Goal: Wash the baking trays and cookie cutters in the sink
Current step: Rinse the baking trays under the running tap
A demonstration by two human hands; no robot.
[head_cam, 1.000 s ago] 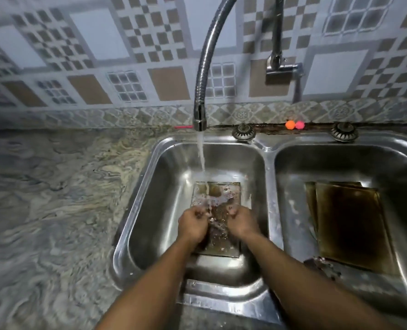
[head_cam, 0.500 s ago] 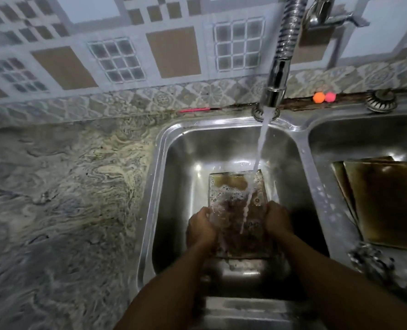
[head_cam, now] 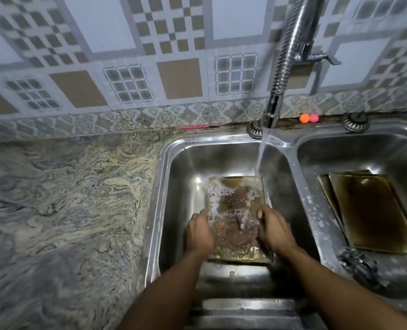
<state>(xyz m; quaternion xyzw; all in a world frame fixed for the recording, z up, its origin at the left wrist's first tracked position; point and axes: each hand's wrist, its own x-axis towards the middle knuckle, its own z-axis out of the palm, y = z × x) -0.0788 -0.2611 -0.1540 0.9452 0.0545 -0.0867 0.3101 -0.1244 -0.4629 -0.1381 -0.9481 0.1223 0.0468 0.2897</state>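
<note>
Left hand [head_cam: 199, 231] and right hand [head_cam: 274, 231] each grip the baking tray [head_cam: 234, 194], long axis pointing toward the wall [head_cam: 174, 44].

Home kitchen: double steel sink [head_cam: 290, 148], marbled counter [head_cam: 67, 198], patterned tiles [head_cam: 150, 55].

Brown-stained tray [head_cam: 238, 210], steel-grey sink [head_cam: 174, 148], swirled grey-beige counter [head_cam: 67, 198], checkered beige-white tiles [head_cam: 174, 44], orange and pink balls [head_cam: 308, 118].

At lower centre, the left hand [head_cam: 199, 231] and right hand [head_cam: 275, 231] grip the 2 long edges of a brown-stained rectangular metal baking tray [head_cam: 235, 194] in the left basin of the stainless steel double sink [head_cam: 159, 186]. Water from the ribbed chrome flexible tap [head_cam: 272, 108] at upper right splashes onto it. 2 darkened rectangular metal trays [head_cam: 373, 210] lie stacked in the right basin.
</note>
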